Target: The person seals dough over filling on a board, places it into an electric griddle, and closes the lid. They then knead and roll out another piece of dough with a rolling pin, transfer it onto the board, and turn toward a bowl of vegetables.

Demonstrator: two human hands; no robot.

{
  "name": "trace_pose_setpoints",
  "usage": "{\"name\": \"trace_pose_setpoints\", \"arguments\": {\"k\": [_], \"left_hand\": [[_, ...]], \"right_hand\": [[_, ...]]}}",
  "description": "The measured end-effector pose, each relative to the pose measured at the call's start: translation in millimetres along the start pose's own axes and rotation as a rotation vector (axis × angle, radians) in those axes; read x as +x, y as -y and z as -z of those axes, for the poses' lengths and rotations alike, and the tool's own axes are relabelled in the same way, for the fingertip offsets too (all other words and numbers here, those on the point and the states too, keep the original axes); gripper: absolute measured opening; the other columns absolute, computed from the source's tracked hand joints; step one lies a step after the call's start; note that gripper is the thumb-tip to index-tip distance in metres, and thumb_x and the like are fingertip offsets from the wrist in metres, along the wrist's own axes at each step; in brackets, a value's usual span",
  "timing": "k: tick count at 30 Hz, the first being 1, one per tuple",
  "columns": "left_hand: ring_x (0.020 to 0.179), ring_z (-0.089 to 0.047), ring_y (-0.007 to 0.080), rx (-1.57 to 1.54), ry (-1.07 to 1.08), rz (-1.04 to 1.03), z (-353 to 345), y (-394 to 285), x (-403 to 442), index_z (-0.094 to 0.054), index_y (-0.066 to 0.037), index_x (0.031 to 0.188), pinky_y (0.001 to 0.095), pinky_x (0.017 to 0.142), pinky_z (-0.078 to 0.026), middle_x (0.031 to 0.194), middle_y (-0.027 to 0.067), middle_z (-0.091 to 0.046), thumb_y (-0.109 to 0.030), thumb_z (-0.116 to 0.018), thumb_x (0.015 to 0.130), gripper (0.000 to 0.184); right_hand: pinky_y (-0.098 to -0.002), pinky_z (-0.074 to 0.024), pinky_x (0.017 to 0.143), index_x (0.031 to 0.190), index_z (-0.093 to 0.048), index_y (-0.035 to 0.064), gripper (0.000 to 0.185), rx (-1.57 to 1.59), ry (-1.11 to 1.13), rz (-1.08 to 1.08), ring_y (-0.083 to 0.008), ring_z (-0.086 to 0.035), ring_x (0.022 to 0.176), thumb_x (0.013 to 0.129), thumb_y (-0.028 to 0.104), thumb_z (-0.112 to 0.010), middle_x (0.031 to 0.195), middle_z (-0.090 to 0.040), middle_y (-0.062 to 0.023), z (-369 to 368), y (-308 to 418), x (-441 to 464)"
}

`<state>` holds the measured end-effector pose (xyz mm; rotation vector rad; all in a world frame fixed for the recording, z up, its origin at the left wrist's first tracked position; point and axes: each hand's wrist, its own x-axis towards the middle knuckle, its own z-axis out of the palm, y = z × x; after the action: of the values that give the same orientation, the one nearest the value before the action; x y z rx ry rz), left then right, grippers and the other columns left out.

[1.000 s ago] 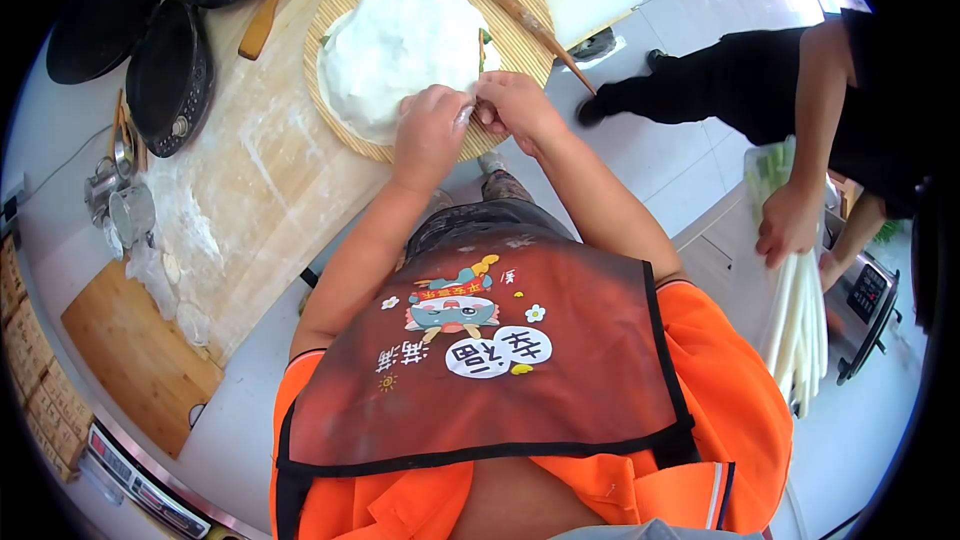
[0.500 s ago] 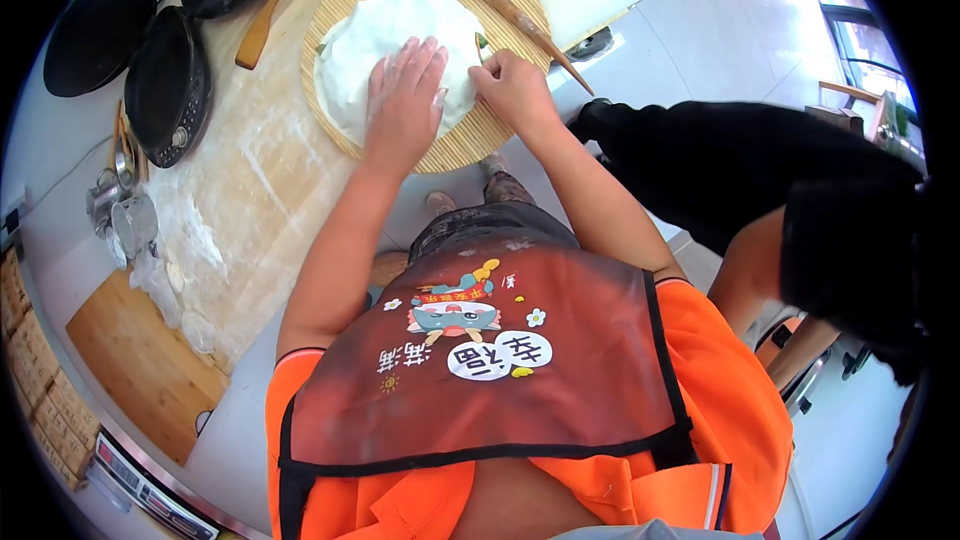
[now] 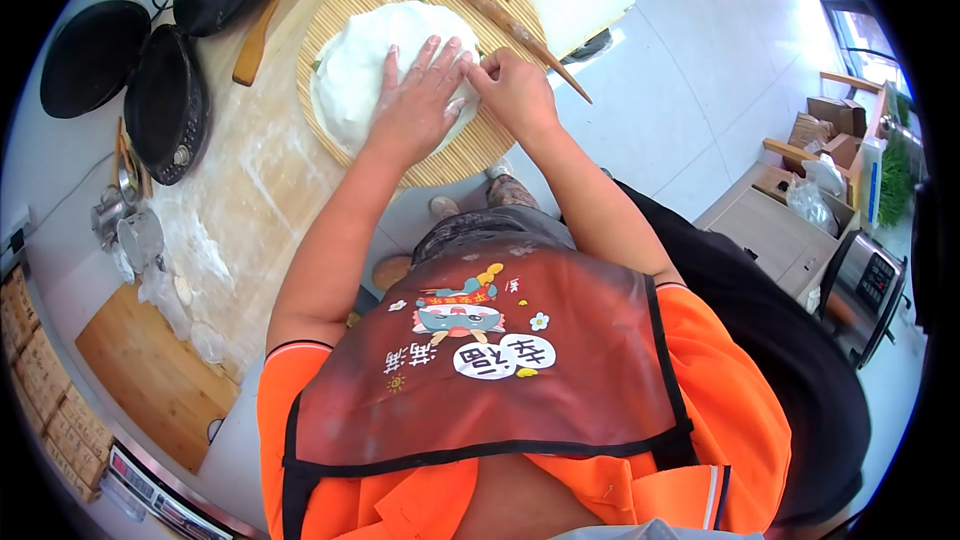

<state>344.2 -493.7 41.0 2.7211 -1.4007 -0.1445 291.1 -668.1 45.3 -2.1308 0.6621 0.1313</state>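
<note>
The flour-dusted wooden worktop carries a wooden spatula and a round slatted mat overhanging its edge.

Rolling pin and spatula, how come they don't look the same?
The rolling pin narrows to a pointy tip, but the spatula has a wide, flat end. The pin lies across the round mat, with its tip poking past the edge, while the spatula lies on the table. The pin looks speckled brown; the spatula is more plain orange-brown. Both are long and look wooden, and no hand is holding either.
</note>
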Motion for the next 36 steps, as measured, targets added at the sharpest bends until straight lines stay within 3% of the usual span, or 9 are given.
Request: {"name": "trace_pose_setpoints", "arguments": {"k": [12, 15, 18, 21, 22, 25, 28, 32, 36], "left_hand": [[0.158, -0.024, 0.0259, -0.097, 0.007, 0.0, 6, -2, 5, -0.041, -0.027, 0.159, 0.0669, 0.124, -0.01, 0.17, 0.0037, -0.029, -0.028, -0.062, 0.098, 0.065], [0.158, -0.024, 0.0258, -0.054, 0.042, -0.005, 5, -2, 10, -0.044, -0.029, 0.157, 0.0684, 0.123, -0.01, 0.17, 0.0032, -0.03, -0.032, -0.061, 0.099, 0.061], [0.159, -0.023, 0.0261, -0.042, 0.035, -0.002, -2, 1, 9, -0.043, -0.025, 0.159, 0.0679, 0.124, -0.011, 0.17, 0.0037, -0.03, -0.04, -0.056, 0.102, 0.06], [0.159, -0.023, 0.0287, -0.254, -0.154, 0.124, 8, 1, 0, -0.043, -0.019, 0.158, 0.0661, 0.124, -0.01, 0.17, 0.0074, -0.031, -0.036, -0.058, 0.101, 0.062], [0.158, -0.024, 0.0316, -0.248, -0.233, 0.213, 13, 3, -6, -0.042, -0.011, 0.157, 0.0642, 0.125, -0.009, 0.168, 0.0124, -0.032, -0.032, -0.061, 0.1, 0.064], [0.158, -0.023, 0.0322, -0.243, -0.337, 0.552, 3, 14, -28, -0.037, -0.008, 0.159, 0.0619, 0.125, -0.008, 0.168, 0.0175, -0.031, -0.026, -0.061, 0.1, 0.066], [0.157, -0.025, 0.0341, -0.271, -0.327, 0.595, -11, 26, -43, -0.038, -0.007, 0.158, 0.0612, 0.125, -0.012, 0.166, 0.0177, -0.033, -0.027, -0.063, 0.099, 0.067], [0.156, -0.026, 0.0352, -0.314, -0.327, 0.639, -17, 29, -45, -0.044, -0.007, 0.154, 0.0611, 0.124, -0.014, 0.166, 0.0179, -0.035, -0.029, -0.065, 0.099, 0.062], [0.143, -0.042, 0.0386, -0.484, -0.572, 0.65, -14, 57, -56, -0.056, -0.004, 0.141, 0.0544, 0.118, -0.032, 0.152, 0.0199, -0.049, -0.021, -0.067, 0.096, 0.049]], "right_hand": [[-0.0422, -0.0572, 0.074, 0.097, -0.066, 0.0011, 0.023, 0.054, -0.151, 0.054, -0.0329, -0.073, 0.077, 0.094, 0.023, -0.071, 0.081, -0.073, -0.0164, -12, -12, 4], [-0.0456, -0.057, 0.075, 0.102, -0.064, 0.0034, 0.021, -0.108, -0.085, 0.036, -0.0354, -0.072, 0.085, 0.095, 0.023, -0.07, 0.099, -0.074, -0.0173, -5, -4, 2], [-0.0474, -0.0548, 0.085, 0.118, -0.064, 0.0047, 0.027, -0.281, -0.229, 0.289, -0.0372, -0.068, 0.105, 0.097, 0.022, -0.067, 0.126, -0.067, -0.0183, 3, 13, -13], [-0.0471, -0.0516, 0.095, 0.131, -0.061, 0.0051, 0.038, -0.259, -0.232, 0.66, -0.036, -0.061, 0.12, 0.096, 0.021, -0.065, 0.136, -0.06, -0.0169, 0, 17, -7], [-0.0455, -0.045, 0.109, 0.143, -0.055, 0.0031, 0.051, -0.254, -0.166, 0.675, -0.0363, -0.055, 0.13, 0.097, 0.022, -0.066, 0.14, -0.059, -0.0174, 0, 23, -7], [-0.0462, -0.0415, 0.115, 0.143, -0.054, 0.0023, 0.053, -0.292, -0.136, 0.818, -0.0365, -0.052, 0.137, 0.098, 0.026, -0.066, 0.146, -0.055, -0.018, -14, 29, 7], [-0.0469, -0.039, 0.118, 0.142, -0.055, 0.0005, 0.053, -0.32, -0.065, 1.002, -0.0357, -0.048, 0.142, 0.099, 0.03, -0.065, 0.147, -0.055, -0.0182, -24, 51, 24], [-0.0476, -0.0426, 0.113, 0.132, -0.063, 0.001, 0.045, -0.358, -0.058, 1.099, -0.0354, -0.055, 0.132, 0.099, 0.031, -0.064, 0.14, -0.06, -0.0187, -52, 61, 57], [-0.0444, -0.0493, 0.1, 0.12, -0.07, 0.0045, 0.034, -0.246, -0.087, 1.054, -0.035, -0.061, 0.116, 0.098, 0.029, -0.065, 0.124, -0.068, -0.0152, -63, 85, 92]]}}
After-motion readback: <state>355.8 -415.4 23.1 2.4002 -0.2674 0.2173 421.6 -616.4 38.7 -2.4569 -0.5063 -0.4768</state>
